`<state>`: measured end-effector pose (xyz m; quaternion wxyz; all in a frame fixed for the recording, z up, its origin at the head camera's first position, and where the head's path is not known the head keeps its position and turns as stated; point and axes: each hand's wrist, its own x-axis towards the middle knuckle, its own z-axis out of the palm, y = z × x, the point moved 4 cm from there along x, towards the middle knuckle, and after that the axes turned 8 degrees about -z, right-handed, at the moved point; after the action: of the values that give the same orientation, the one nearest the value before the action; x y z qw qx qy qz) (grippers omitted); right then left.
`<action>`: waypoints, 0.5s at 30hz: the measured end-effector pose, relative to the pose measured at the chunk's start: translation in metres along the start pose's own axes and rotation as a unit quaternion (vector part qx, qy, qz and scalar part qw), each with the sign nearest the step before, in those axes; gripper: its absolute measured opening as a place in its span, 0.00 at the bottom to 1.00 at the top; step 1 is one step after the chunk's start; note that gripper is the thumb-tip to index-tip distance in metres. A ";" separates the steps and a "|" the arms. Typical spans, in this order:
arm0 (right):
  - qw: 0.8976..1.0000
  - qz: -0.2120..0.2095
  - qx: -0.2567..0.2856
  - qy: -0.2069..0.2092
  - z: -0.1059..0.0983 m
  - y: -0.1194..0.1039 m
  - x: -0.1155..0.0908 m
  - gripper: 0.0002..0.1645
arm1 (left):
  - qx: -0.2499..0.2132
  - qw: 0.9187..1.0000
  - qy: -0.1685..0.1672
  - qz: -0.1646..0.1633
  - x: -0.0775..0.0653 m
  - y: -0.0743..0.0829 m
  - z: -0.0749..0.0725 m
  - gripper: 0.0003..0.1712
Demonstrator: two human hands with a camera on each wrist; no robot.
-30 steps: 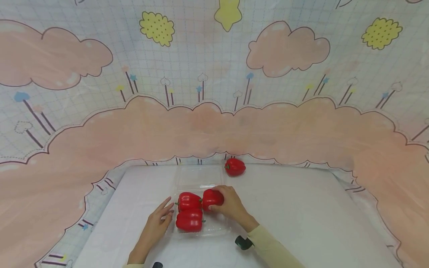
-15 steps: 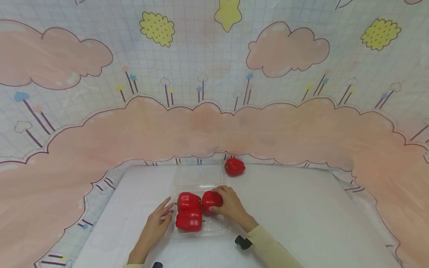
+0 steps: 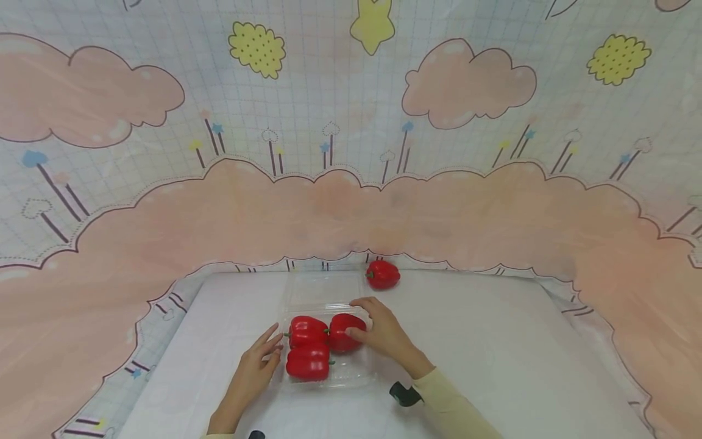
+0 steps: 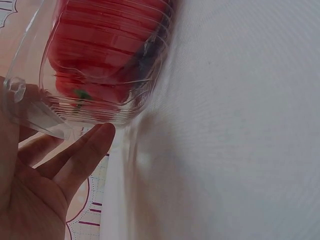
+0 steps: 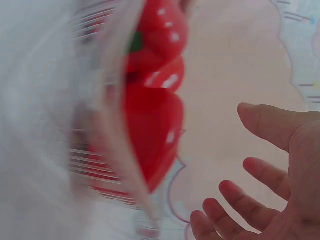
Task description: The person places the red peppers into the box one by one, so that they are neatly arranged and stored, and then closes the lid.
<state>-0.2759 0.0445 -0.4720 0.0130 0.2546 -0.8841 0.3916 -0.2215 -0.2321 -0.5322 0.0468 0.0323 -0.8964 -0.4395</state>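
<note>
White bench (image 3: 493, 341) bears an open clamshell (image 3: 352, 369) holding three red bell peppers (image 3: 307, 363); released right fingers (image 5: 246, 201) hang spread beside one; straight left fingers (image 4: 88, 157) touch the clamshell, where light pressure should steady it

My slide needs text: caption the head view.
Three red peppers in a clear container between left hand and right hand; a fourth pepper beside the open lid.

The box (image 3: 353, 369) sits on the table (image 3: 493, 353) with its lid (image 3: 326, 288) behind. Inside, the back bell pepper (image 3: 308, 331) is behind the front bell pepper (image 3: 308, 364); the right bell pepper (image 3: 340, 334) is right of the back one. The far bell pepper (image 3: 383, 275) lies right of the lid.
</note>
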 end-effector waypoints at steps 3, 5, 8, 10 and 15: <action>1.000 -0.011 0.005 0.007 -0.009 -0.008 -0.001 0.34 | -0.004 1.000 0.001 0.001 0.000 0.000 0.000 0.26; 1.000 -0.017 0.009 0.013 -0.015 -0.013 -0.002 0.34 | -0.004 1.000 0.001 0.002 0.000 0.000 0.000 0.26; 0.999 -0.027 0.020 0.024 -0.022 -0.019 -0.004 0.34 | -0.004 1.000 0.002 0.002 0.000 0.000 0.000 0.26; 0.999 -0.032 0.022 0.033 -0.027 -0.023 -0.004 0.34 | -0.005 1.000 0.003 0.001 0.000 -0.001 0.000 0.26; 0.998 -0.039 0.011 0.054 -0.038 -0.029 -0.004 0.35 | -0.006 1.000 0.004 0.004 0.000 -0.001 0.000 0.26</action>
<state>-0.2655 0.0572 -0.4266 0.0727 0.2676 -0.8670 0.4139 -0.2216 -0.2324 -0.5332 0.0522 0.0296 -0.8938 -0.4445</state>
